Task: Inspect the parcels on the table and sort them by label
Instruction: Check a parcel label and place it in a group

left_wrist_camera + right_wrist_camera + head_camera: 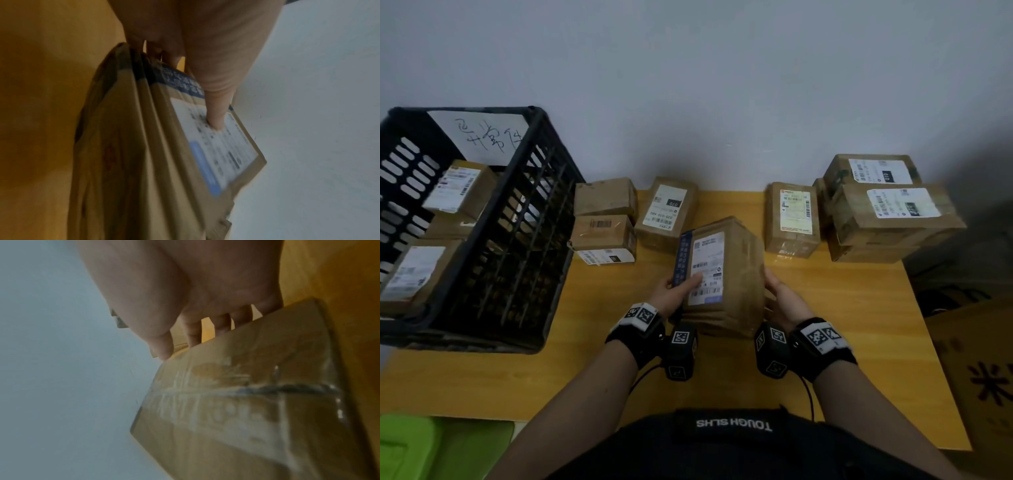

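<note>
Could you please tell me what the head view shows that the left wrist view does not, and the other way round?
Only the head view shows the black plastic crate holding labelled boxes, the parcels along the wall, and the right hand. Only the left wrist view shows the left hand's fingers under the held brown cardboard parcel. Both show the left hand with its thumb on that parcel's white label, above the yellow wooden table.

Held parcel's label (218, 146) blurred, right fingers (193, 335) hidden behind it
</note>
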